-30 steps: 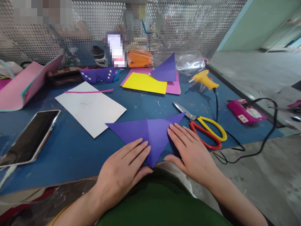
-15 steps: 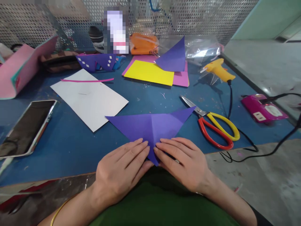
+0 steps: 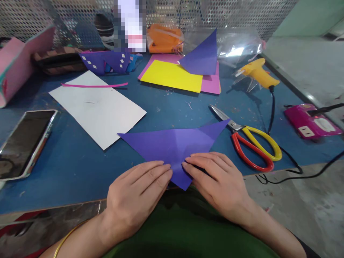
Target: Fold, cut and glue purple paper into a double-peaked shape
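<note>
A purple sheet of paper (image 3: 172, 145), creased down its middle, lies at the table's front edge with its lower point toward me. My left hand (image 3: 142, 190) grips its lower left side, fingers together on top; the thumb is hidden. On the lower right side, my right hand (image 3: 217, 182) holds the same paper, fingertips near the crease. The paper's right tip touches or overlaps the blade of the scissors (image 3: 235, 125), which have one red and one yellow handle. Its left tip reaches the corner of a white sheet (image 3: 107, 114).
A pink strip (image 3: 94, 85) crosses the white sheet. A phone (image 3: 24, 143) lies left. Behind are yellow paper (image 3: 172, 77), another purple piece (image 3: 201, 57) and a purple cut-out with white diamonds (image 3: 100, 61). To the right are a yellow glue gun (image 3: 260, 73) and a magenta power socket (image 3: 309, 120).
My right hand has shifted slightly right, with its fingertips farther from the left hand's. The paper's lower point has moved a little to the right. The view has shifted a bit.
</note>
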Demonstrator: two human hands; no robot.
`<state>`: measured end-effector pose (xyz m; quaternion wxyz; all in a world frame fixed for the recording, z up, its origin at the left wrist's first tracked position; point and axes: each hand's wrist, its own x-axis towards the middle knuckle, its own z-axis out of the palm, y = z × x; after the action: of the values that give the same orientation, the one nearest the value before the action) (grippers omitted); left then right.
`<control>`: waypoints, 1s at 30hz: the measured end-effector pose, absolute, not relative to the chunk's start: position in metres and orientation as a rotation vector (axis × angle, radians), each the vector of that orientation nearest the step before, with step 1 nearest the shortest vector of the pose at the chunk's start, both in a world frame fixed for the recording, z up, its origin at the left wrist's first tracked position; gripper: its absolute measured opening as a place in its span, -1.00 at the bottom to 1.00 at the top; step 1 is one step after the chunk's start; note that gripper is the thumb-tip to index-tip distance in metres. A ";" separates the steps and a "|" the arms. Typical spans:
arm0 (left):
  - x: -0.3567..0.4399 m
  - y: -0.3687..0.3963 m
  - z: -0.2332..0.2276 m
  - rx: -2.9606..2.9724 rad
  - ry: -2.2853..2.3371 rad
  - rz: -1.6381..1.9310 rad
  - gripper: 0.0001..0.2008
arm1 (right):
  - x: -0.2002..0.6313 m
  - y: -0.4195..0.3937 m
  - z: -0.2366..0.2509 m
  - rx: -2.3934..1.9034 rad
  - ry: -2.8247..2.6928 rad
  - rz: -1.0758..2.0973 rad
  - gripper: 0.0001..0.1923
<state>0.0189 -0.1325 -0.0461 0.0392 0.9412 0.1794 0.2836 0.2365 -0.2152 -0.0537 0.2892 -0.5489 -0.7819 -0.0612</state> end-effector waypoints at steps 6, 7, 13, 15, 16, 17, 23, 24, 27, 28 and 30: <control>0.019 -0.129 -0.041 2.765 0.618 0.784 -0.81 | 0.236 -0.216 -0.055 -1.555 -1.897 0.048 -0.81; 0.018 -0.127 -0.040 2.736 0.636 0.771 -0.82 | 0.235 -0.216 -0.055 -1.567 -1.860 0.084 -0.81; 0.023 -0.121 -0.035 2.599 0.678 0.771 -0.86 | 0.232 -0.218 -0.054 -1.575 -1.747 0.172 -0.87; 0.025 -0.121 -0.034 2.581 0.701 0.777 -0.88 | 0.231 -0.219 -0.053 -1.590 -1.726 0.190 -0.89; 0.026 -0.121 -0.034 2.575 0.716 0.777 -0.88 | 0.231 -0.219 -0.053 -1.601 -1.710 0.197 -0.90; 0.027 -0.121 -0.034 2.569 0.733 0.779 -0.88 | 0.230 -0.219 -0.052 -1.614 -1.690 0.203 -0.90; 0.028 -0.122 -0.034 2.516 0.855 0.759 -0.89 | 0.224 -0.214 -0.050 -1.730 -1.577 0.177 -0.86; 0.029 -0.122 -0.034 2.502 0.871 0.759 -0.89 | 0.224 -0.212 -0.050 -1.750 -1.576 0.163 -0.85; 0.031 -0.122 -0.032 2.465 0.900 0.736 -0.85 | 0.223 -0.210 -0.050 -1.796 -1.598 0.125 -0.83; 0.032 -0.122 -0.032 2.462 0.907 0.726 -0.84 | 0.222 -0.209 -0.050 -1.803 -1.607 0.119 -0.83; 0.032 -0.122 -0.032 2.475 0.920 0.712 -0.84 | 0.222 -0.208 -0.050 -1.808 -1.620 0.116 -0.82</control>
<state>0.0322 -0.1216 -0.0317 0.2018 0.8864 0.3294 0.2551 0.2222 -0.2084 -0.0498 0.3483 -0.6974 -0.6247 0.0446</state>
